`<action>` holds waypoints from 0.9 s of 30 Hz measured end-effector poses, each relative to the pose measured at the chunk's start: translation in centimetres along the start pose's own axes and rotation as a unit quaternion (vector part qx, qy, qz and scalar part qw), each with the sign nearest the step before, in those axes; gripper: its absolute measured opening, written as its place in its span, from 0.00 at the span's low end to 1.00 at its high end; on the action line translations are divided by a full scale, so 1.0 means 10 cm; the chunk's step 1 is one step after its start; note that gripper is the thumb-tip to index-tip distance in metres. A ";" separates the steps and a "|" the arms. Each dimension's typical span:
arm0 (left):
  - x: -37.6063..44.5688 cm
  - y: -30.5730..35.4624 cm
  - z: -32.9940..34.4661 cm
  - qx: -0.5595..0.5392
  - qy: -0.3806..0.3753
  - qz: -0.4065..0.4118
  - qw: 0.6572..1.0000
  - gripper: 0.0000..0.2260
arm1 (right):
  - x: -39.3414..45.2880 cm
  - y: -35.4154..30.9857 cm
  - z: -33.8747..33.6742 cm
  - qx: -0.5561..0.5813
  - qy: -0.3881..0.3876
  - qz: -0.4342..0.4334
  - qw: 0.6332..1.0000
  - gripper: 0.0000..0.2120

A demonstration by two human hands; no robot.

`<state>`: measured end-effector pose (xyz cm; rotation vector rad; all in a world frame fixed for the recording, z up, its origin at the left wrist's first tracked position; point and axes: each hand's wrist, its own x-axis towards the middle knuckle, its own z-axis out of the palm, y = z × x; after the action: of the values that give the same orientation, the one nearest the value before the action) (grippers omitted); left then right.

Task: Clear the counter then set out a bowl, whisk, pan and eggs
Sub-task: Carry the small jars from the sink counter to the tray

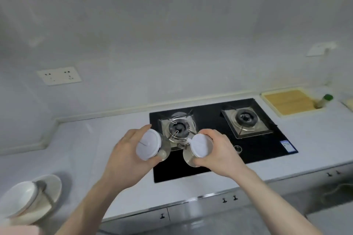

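At 7 o'clock: white bowl point(16, 199) stacked on plate point(48, 191), spoon point(43, 190) in between, on table point(86, 150). Centre: my left hand point(124, 158) wrapped round left jar point(152, 144), my right hand point(219, 155) wrapped round right jar point(196, 148); both white-lidded, tipped, held over stove point(219, 135). At 2 o'clock: cutting board point(288, 102), green-capped bottle point(323, 101) on it.

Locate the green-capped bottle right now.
Head view, far right: the green-capped bottle sits at the right end of the wooden cutting board, right of the gas hob, near the wall.
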<state>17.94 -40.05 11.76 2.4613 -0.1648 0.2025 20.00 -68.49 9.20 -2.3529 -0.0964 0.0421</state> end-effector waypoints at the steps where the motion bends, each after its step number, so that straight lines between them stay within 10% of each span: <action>1: 0.03 0.10 0.08 -0.005 -0.008 0.006 1.000 0.40 | -0.02 0.09 -0.09 0.002 0.007 0.007 1.000 0.38; 27: 1.84 3.06 3.04 -0.027 -0.220 0.229 0.948 0.43 | -0.51 2.79 -2.92 -0.038 0.248 0.226 0.941 0.35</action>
<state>33.98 -84.08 10.21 2.3423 -0.9251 -0.1598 18.26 -109.10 10.07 -2.3419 0.7003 -0.3354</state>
